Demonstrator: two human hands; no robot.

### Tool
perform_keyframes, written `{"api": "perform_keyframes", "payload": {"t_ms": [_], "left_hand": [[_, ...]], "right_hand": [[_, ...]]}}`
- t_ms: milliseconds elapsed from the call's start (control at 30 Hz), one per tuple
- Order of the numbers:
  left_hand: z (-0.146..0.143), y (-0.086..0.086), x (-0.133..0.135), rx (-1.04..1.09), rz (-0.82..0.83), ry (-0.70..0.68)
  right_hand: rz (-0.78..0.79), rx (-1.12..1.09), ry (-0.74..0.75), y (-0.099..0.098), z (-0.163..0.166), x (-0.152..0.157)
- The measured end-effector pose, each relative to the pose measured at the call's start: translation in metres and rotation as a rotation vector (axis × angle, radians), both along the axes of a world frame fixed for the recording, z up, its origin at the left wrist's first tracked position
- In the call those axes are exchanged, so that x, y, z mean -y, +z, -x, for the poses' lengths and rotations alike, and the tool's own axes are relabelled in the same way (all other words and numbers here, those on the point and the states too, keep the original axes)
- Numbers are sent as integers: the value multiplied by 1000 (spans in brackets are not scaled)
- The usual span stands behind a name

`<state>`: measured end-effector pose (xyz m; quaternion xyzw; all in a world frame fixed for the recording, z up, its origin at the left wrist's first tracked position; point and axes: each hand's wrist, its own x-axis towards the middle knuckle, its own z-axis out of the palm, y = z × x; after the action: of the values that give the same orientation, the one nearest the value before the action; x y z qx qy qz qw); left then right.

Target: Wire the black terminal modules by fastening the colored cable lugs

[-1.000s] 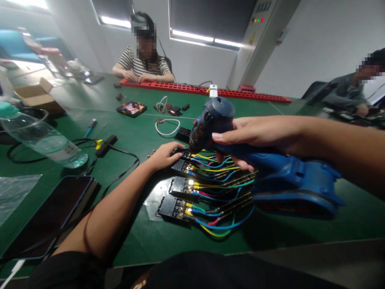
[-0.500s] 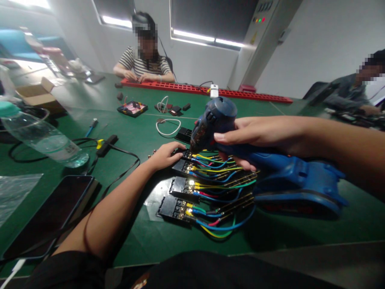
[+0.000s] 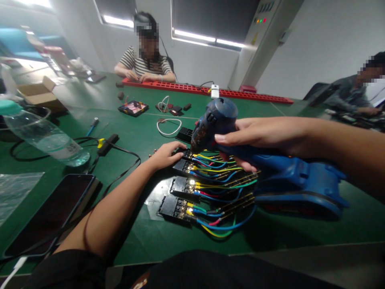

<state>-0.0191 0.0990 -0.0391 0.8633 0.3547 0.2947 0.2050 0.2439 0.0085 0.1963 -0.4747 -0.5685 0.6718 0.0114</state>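
My right hand (image 3: 237, 138) is wrapped around the grip of a blue cordless drill (image 3: 296, 176). The drill lies tilted, its battery towards me on the right and its nose pointing down at the farthest black terminal block (image 3: 188, 153). The drill body hides where the tip meets that block. My left hand (image 3: 165, 155) grips the same block's left end between thumb and fingers. Closer to me, several similar black terminal blocks (image 3: 171, 205) stand in a row. Yellow, green, blue and red wires (image 3: 224, 227) run from them to thin brass-coloured pins (image 3: 237, 204) on the right.
A water bottle (image 3: 57, 140), a black phone (image 3: 52, 212) and a black cable (image 3: 128, 151) lie on the left of the green table (image 3: 144, 245). Behind are a small tray (image 3: 133, 107) and a long red rail (image 3: 192, 89). Two other people sit across the table.
The view shifts very slightly. Both hands and the drill keep practically the same place over the far terminal block.
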Motion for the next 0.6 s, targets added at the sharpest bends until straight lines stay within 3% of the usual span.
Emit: {"api": "perform_keyframes", "payload": {"t_ms": [600], "left_hand": [[-1,0,2,22,15,9]], "right_hand": [[-23,-4,8,0,2,1]]}}
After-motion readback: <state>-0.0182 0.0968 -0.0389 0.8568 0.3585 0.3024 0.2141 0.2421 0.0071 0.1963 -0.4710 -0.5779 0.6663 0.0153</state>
